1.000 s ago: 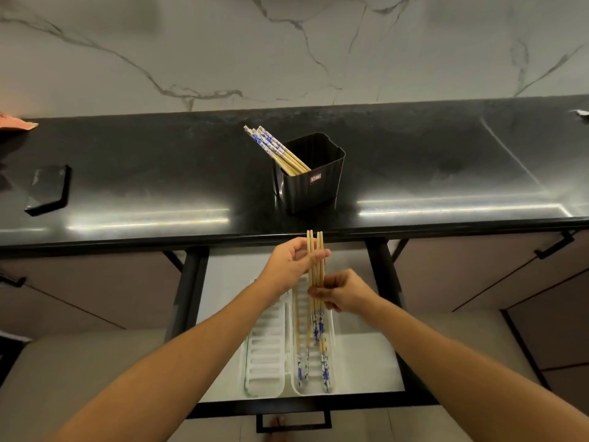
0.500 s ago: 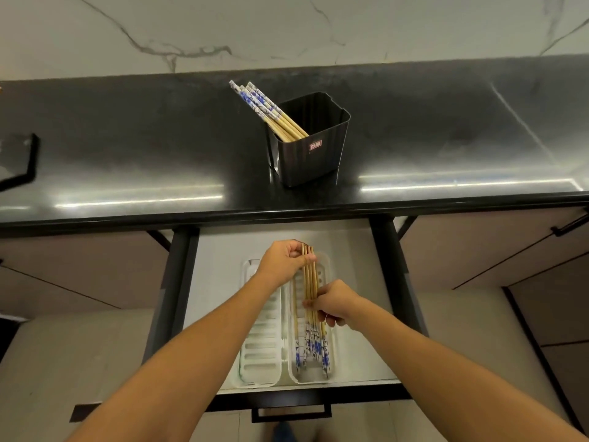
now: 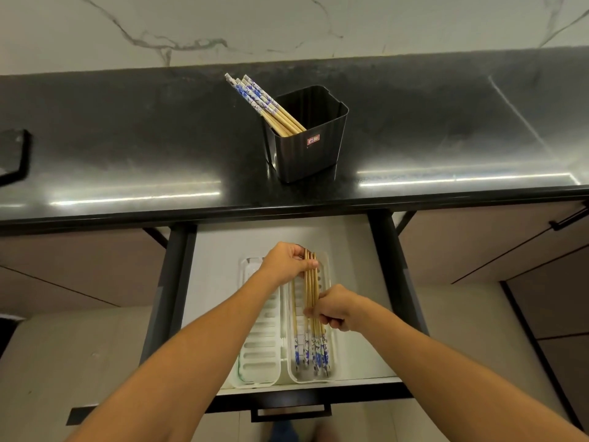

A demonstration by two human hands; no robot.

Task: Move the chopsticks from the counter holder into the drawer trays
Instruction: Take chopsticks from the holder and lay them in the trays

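A bundle of wooden chopsticks (image 3: 310,285) with blue-and-white patterned ends lies lengthwise over the right white tray (image 3: 333,352) in the open drawer (image 3: 220,275). My left hand (image 3: 287,261) pinches the bundle's far tips. My right hand (image 3: 333,309) grips its middle. One single chopstick (image 3: 294,311) rests in that tray to the left of the bundle. The left white tray (image 3: 259,349) holds nothing. On the counter stands the black holder (image 3: 307,145) with several more chopsticks (image 3: 264,105) leaning out to the upper left.
The black counter (image 3: 127,148) runs across the view with a marble wall behind. A dark object (image 3: 14,154) sits at the counter's left edge. Cabinet fronts flank the drawer, with a black handle (image 3: 570,220) at the right.
Both hands have lowered the chopstick bundle from near the counter's edge down into the right tray. The camera has tilted further down.
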